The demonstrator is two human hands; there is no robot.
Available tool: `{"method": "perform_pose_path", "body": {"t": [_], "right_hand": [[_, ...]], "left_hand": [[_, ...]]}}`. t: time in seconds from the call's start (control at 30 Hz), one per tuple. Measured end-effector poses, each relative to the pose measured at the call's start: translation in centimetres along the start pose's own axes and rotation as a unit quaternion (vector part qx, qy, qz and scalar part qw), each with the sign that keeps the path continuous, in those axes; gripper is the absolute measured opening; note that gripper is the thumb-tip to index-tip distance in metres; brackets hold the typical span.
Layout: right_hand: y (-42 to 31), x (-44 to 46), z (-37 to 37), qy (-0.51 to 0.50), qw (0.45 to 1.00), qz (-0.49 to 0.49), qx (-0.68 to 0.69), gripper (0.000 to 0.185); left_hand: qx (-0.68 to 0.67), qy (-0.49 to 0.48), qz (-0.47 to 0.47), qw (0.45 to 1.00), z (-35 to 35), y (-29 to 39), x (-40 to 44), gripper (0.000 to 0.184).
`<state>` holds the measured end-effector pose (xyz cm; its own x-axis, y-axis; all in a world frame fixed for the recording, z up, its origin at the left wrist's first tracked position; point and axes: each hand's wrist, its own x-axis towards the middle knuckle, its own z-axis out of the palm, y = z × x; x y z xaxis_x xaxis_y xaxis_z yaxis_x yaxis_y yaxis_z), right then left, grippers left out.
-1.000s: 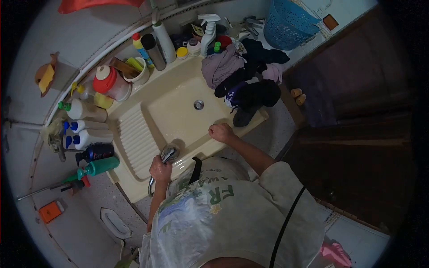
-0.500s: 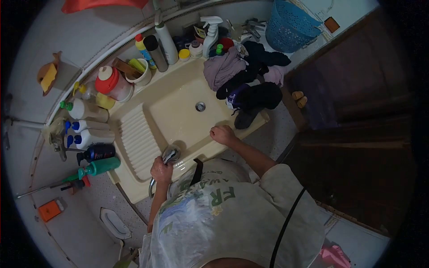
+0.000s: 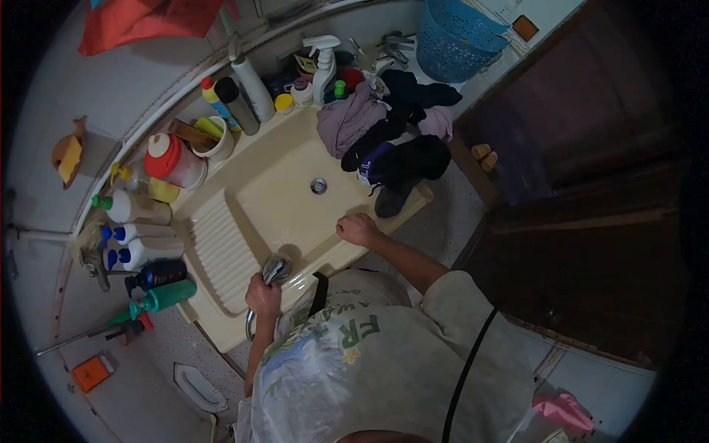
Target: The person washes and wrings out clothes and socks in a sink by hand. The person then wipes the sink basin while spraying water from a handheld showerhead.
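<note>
My left hand [image 3: 264, 294] is closed around the handle of a chrome shower head [image 3: 277, 269], whose head is over the near left part of the cream sink basin [image 3: 284, 177]. A hose hangs below that hand, outside the front rim. My right hand [image 3: 357, 229] is closed in a loose fist at the front rim, with no object showing in it. A pile of clothes [image 3: 406, 159], dark, black and mauve, lies on the right end of the sink, just beyond my right hand. The metal drain [image 3: 318, 186] shows in the basin floor.
A ribbed washboard [image 3: 224, 240] forms the sink's left side. Several bottles line the back and left edges, including a white spray bottle [image 3: 323, 66] and a teal bottle [image 3: 164, 296]. A red-lidded jar [image 3: 173, 161] and a blue basket [image 3: 458, 44] stand behind.
The whole view has shifted slightly, moving the sink and its surroundings a little left. Both hands keep nearly the same places at the sink, and the left still holds the shower head.
</note>
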<state>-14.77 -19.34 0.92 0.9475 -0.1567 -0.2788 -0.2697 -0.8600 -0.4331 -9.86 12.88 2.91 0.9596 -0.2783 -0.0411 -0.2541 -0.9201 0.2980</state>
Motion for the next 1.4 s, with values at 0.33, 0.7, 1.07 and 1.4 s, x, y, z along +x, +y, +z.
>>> {"method": "perform_pose_path", "body": {"t": [0.33,0.7,1.07,1.4], "right_hand": [[0.1,0.0,0.3,0.026,0.999,0.010,0.020,0.024],[0.3,0.2,0.4,0.007,1.000,-0.017,-0.006,0.021],[0.5,0.4,0.9,0.046,0.998,-0.025,-0.026,0.017],[0.4,0.4,0.6,0.052,0.998,-0.020,-0.009,0.015]], "left_hand": [[-0.006,-0.023,-0.011,1.000,-0.6,0.5,0.2,0.025],[-0.005,0.017,0.008,1.000,0.4,-0.3,0.0,0.023],[-0.010,0.036,0.022,0.999,0.9,-0.6,0.1,0.023],[-0.005,-0.001,-0.009,1.000,0.0,-0.1,0.4,0.027]]}}
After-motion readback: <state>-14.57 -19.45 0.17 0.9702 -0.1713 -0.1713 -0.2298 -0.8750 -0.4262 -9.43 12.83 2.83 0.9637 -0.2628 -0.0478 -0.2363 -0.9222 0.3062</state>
